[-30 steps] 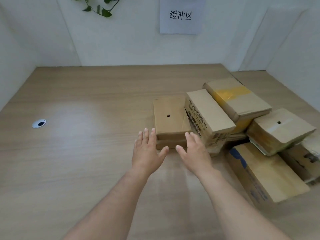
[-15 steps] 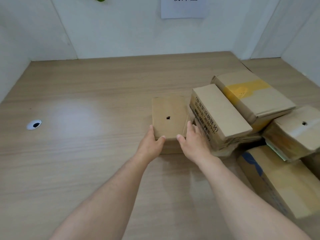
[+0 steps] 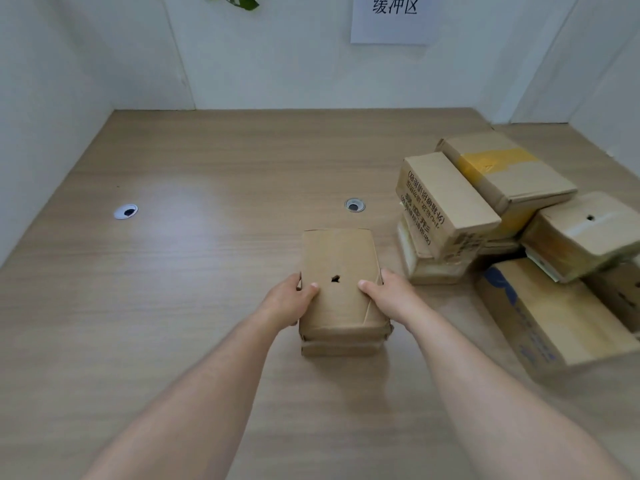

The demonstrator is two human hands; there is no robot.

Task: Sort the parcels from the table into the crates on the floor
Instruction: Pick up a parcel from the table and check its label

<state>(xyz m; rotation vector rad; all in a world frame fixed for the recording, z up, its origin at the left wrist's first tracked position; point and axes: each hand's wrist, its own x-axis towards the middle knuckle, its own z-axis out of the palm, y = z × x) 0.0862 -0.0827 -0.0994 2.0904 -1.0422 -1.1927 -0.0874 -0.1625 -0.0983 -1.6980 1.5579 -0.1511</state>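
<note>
**Left hand (image 3: 289, 301) and right hand (image 3: 388, 297) grasping a small brown cardboard parcel with a dark hole in its top (image 3: 341, 258)**

The two hands are clasping the small brown cardboard parcel from opposite long sides. Each thumb is lying over the top face, one on either side of the hole, while the other fingers are curling down the side walls, mostly out of sight. The parcel is sitting square to the camera over the near middle of the pale wood-grain tabletop (image 3: 173, 306), apart from the heap on its right. Whether its underside is touching the surface or hanging just above it cannot be told. Its near end is showing a creased, bulging seam.

Along the right edge, other cardboard parcels are lying piled together. A tan box printed with black Chinese characters (image 3: 446, 199) is leaning tilted on a small pale box (image 3: 429, 268) beneath it. Behind it, a box banded with yellow tape (image 3: 502, 171) is resting at a slant. Further right, a box with a small hole in its top (image 3: 585, 233) is perching on others, and a long box with blue printing (image 3: 554, 317) is lying nearest the camera.

A white round cable grommet (image 3: 125, 211) is sitting in the tabletop at the left, and a grey round grommet (image 3: 354, 205) just beyond the held parcel. A white paper sign with three Chinese characters (image 3: 394, 26) is hanging on the back wall, with green leaves (image 3: 239, 0) dangling to its left.
</note>
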